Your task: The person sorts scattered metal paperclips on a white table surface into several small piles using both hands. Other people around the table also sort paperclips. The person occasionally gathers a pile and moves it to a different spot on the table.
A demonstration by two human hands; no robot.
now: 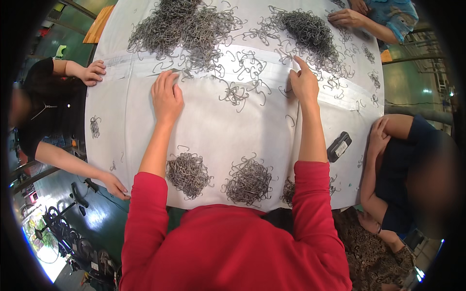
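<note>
Wire hooks (238, 92), grey and S-bent, lie scattered across the white cloth (208, 126) between the person's two outstretched hands, a loose tangle of them sitting just right of the left hand and left of the right one, with single hooks strewn beyond toward the far side. Left hand (166, 97) rests flat, fingers spread and released, its fingertips touching the taped seam where one hook lies crosswise just ahead of them. Right hand (304, 83) is half curled, forefinger pointing up toward the dense far pile (310, 31), thumb and fingers pinched at the cloth edge; whether a hook is caught between them I cannot tell. That far pile lies closest to the right hand, the bigger heap (182, 29) closer to the left. No containers here: near the red sleeves sit two sorted mounds (247, 182), and a dark handheld device (339, 146) lies by the right forearm. Other people's hands rest at the cloth's rim
</note>
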